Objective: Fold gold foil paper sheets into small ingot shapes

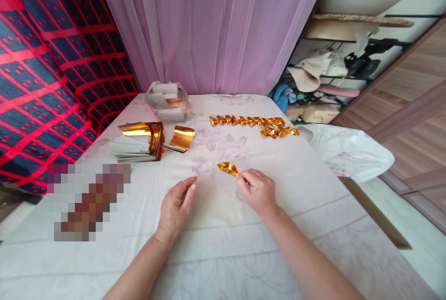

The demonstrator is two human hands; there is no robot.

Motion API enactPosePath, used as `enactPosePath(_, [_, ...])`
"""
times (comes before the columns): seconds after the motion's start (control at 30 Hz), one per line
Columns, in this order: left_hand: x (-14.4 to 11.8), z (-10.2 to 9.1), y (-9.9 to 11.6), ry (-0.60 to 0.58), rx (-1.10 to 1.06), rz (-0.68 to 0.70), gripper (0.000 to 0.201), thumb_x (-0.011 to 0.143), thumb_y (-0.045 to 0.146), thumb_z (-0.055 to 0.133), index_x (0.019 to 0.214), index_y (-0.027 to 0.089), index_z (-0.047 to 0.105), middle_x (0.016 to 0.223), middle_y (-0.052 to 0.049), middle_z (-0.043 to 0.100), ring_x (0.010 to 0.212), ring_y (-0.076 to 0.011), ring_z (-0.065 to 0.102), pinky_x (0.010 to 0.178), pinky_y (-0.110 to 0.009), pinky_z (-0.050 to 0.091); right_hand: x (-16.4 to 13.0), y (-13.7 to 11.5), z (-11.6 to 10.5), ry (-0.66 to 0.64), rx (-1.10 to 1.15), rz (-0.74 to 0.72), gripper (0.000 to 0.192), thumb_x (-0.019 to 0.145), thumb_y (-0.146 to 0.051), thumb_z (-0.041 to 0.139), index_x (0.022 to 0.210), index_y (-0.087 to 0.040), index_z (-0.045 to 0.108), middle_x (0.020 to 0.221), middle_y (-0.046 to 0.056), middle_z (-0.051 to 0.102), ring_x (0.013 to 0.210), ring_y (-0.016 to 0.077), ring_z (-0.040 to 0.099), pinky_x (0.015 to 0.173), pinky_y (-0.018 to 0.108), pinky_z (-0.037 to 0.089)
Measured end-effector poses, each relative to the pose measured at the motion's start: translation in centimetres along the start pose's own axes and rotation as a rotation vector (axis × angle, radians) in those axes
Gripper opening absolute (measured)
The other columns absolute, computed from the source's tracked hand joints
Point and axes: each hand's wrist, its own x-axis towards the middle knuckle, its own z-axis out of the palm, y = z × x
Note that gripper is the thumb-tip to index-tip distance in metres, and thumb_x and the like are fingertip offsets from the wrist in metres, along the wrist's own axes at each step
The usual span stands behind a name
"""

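My right hand (257, 192) pinches one end of a folded gold foil paper piece (227, 168), whose pointed end faces left above the table. My left hand (178, 207) rests to its left with nothing in it, thumb and fingers apart. Farther back on the right lies a row of folded gold foil pieces (244, 120), with a shorter cluster (278, 131) in front of its right end. At the left sits a stack of gold-faced paper sheets (135, 144). Beside that stack, a curled gold sheet (181, 139) lies apart.
A clear plastic bag (166, 100) of paper bundles stands at the back left of the table. A white plastic bag (355, 151) hangs by the right edge. Shelves (334, 58) hold hats and other items. A purple curtain (216, 30) closes the back. One area at left is pixelated.
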Motion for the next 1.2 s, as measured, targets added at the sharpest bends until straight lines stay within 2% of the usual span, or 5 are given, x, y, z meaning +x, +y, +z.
enactPosePath(0.07, [0.3,-0.2,-0.1,0.033,-0.028,-0.077,0.042,0.088,0.05,0.049,0.104,0.019,0.072,0.084,-0.006,0.074,0.075,-0.0199,0.068,0.071,-0.031,0.054,1.2,1.8,0.4,-0.003,-0.12,0.073,0.031,0.085,-0.018,0.05,0.055,-0.02,0.056,0.056,-0.001,0.06,0.056,0.0107,0.051,0.057,0.024,0.029])
enactPosePath(0.2, [0.7,-0.6,0.1,0.088,-0.092,-0.174,0.047,0.086,0.055,0.048,0.101,0.017,0.072,0.066,-0.002,0.066,0.056,-0.0161,0.06,0.058,-0.028,0.052,4.4,5.2,1.7,-0.162,-0.406,0.348,0.028,0.087,-0.026,0.051,0.067,-0.019,0.069,0.071,0.004,0.07,0.062,0.0123,0.055,0.055,0.025,0.026])
enactPosePath(0.37, [0.7,-0.6,0.3,0.119,-0.15,-0.207,0.046,0.082,0.055,0.051,0.096,0.017,0.072,0.067,-0.002,0.065,0.054,-0.0151,0.059,0.056,-0.027,0.052,7.8,8.2,3.9,-0.196,-0.489,0.467,0.031,0.09,-0.028,0.048,0.08,-0.018,0.075,0.082,0.009,0.074,0.067,0.0154,0.06,0.057,0.025,0.031])
enactPosePath(0.53, [0.6,-0.4,0.1,0.131,-0.159,-0.208,0.047,0.081,0.058,0.053,0.094,0.017,0.073,0.064,-0.001,0.064,0.052,-0.0152,0.058,0.053,-0.026,0.051,9.0,10.1,5.4,-0.247,-0.534,0.531,0.032,0.092,-0.03,0.048,0.088,-0.017,0.077,0.087,0.012,0.074,0.076,0.019,0.066,0.064,0.025,0.04])
enactPosePath(1.2, [0.3,-0.2,-1.0,0.112,-0.124,-0.233,0.047,0.077,0.058,0.057,0.096,0.019,0.074,0.076,-0.004,0.071,0.07,-0.0206,0.066,0.072,-0.033,0.056,9.8,10.7,5.3,-0.343,-0.571,0.635,0.033,0.092,-0.029,0.046,0.098,-0.019,0.076,0.094,0.013,0.075,0.089,0.0224,0.07,0.073,0.028,0.049])
